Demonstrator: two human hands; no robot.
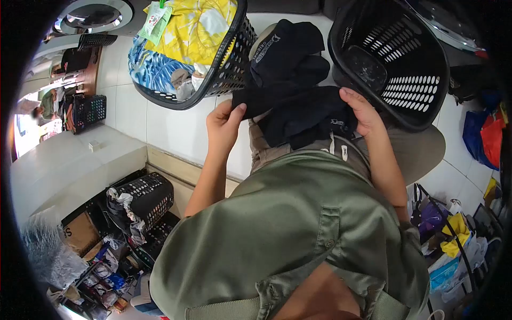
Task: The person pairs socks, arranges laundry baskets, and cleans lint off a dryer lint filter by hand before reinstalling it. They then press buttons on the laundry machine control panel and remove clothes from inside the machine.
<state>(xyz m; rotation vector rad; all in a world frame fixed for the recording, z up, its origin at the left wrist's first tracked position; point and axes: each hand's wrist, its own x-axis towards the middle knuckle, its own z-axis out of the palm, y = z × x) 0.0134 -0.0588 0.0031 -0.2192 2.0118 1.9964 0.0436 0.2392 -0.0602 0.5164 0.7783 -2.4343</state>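
soft light, glare far left, fisheye-curved edges, black corners

Clothing (304, 120) lies on the person's lap (416, 149), between left basket (239, 53) and right basket (416, 45). Laundry (186, 34) inside left basket. Bag (490, 138) on floor (165, 133), to the right of right basket.

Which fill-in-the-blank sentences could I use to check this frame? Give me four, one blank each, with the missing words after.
1. The left hand and right hand grip dark cloth; the one nearer the yellow patterned cloth is the ____ hand.
2. In the same basket as the yellow patterned cloth lies another patterned cloth, coloured white and ____.
3. The floor is laid with white ____.
4. The person's shirt is coloured ____.

Missing words: left; blue; tiles; green.
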